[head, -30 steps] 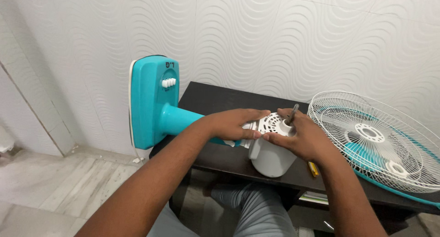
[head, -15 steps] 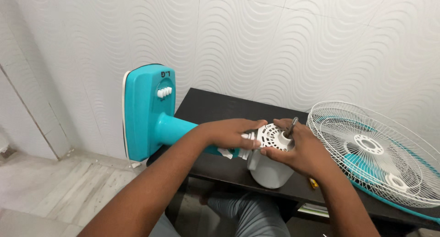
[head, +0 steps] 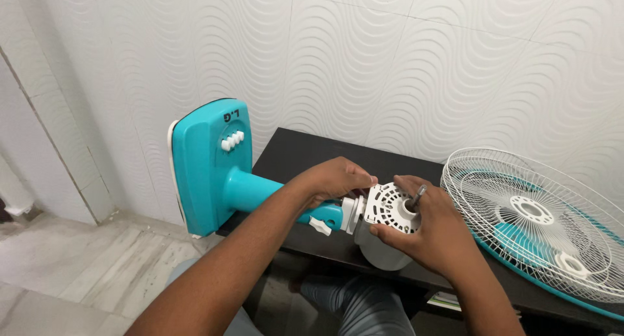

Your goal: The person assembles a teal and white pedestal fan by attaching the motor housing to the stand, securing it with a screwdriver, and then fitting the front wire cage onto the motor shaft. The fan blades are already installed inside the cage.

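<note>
Fan stand (head: 260, 186) lies level, base left | both hands' fingers (head: 344, 177) closed around motor housing (head: 387, 235)

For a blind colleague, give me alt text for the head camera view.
Two hands, left hand and right hand, hold a white fan motor housing on a teal fan stand lying across a dark table; a wire fan guard rests beside.

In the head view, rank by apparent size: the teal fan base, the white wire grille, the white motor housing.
1. White wire grille
2. Teal fan base
3. White motor housing, partly hidden by hands
</note>
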